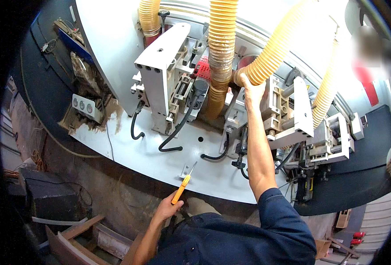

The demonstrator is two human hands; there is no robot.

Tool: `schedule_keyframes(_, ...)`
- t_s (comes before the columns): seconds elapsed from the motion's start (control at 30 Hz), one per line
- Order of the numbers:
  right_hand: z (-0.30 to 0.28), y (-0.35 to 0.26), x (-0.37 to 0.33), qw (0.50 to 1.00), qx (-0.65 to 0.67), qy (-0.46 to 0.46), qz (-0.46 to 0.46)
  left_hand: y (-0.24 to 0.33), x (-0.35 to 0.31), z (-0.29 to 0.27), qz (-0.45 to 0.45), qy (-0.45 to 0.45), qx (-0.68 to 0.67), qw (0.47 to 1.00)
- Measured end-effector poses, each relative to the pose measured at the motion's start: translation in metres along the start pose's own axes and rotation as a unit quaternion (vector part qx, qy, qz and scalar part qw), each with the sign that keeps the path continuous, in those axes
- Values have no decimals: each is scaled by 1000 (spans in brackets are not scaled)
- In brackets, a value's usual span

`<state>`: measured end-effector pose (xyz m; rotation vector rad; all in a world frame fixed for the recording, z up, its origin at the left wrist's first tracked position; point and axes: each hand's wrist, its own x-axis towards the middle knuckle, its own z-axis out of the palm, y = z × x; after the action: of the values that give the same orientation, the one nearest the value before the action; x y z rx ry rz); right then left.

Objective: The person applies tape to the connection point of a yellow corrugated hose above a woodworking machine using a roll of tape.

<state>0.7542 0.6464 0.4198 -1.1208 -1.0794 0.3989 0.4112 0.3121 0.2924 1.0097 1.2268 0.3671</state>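
Note:
In my left hand (168, 206), low in front of my body, is a yellow utility knife (181, 190). Its thin blade points up and away, past a small metal bracket (186, 171) on the machine's white front. My right arm reaches forward, and my right hand (252, 90) is closed around the lower end of a ribbed yellow hose (277, 44). Part of the grip is hidden behind the hand and hose. Just left of it hangs another ribbed hose (222, 48), brownish and wrapped in clear film toward its lower end.
A white machine head (153, 88) with black cables stands left of the hoses, another unit (301, 112) right of my forearm. A red perforated guard (203, 70) sits between. Further left is a panel with round gauges (85, 106). Metal beams (83, 245) lie on the floor lower left.

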Motion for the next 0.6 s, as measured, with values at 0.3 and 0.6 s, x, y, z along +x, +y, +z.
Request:
schedule_keyframes(0.3, 10, 23, -11, 974, -199, 104, 15, -6, 24, 2, 39, 4, 37, 999)
schedule_keyframes(0.6, 21, 43, -20, 951, -267, 157, -6, -11, 36, -11, 27, 8, 25, 999)
